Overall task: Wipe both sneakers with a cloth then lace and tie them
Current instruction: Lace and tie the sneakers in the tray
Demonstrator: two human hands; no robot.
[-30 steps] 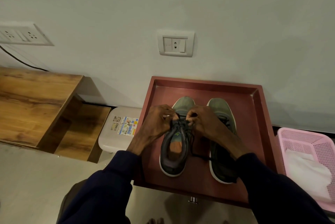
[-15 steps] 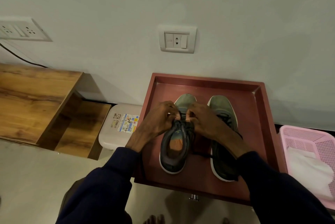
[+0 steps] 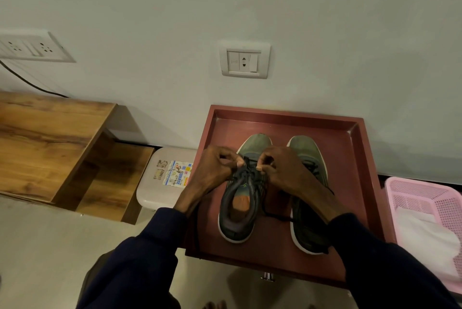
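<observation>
Two grey-green sneakers with white soles stand side by side, toes toward the wall, on a dark red tray (image 3: 350, 148). Over the tongue of the left sneaker (image 3: 237, 211), my left hand (image 3: 212, 171) and my right hand (image 3: 282, 171) each pinch the black lace (image 3: 248, 167). A loose lace end (image 3: 277, 217) trails across the tray toward the right sneaker (image 3: 306, 151), whose middle is hidden under my right forearm. A white cloth (image 3: 425, 241) lies in the pink basket (image 3: 425, 191) at the right.
A white plastic stool (image 3: 155, 183) with stickers stands left of the tray. Further left is a wooden bench (image 3: 50, 138) with a lower step. The wall behind carries a switch plate (image 3: 245, 60) and a socket panel (image 3: 30, 46).
My hands have stayed at the left sneaker's laces, fingers shifting slightly as they work the lace. The view has tilted a little.
</observation>
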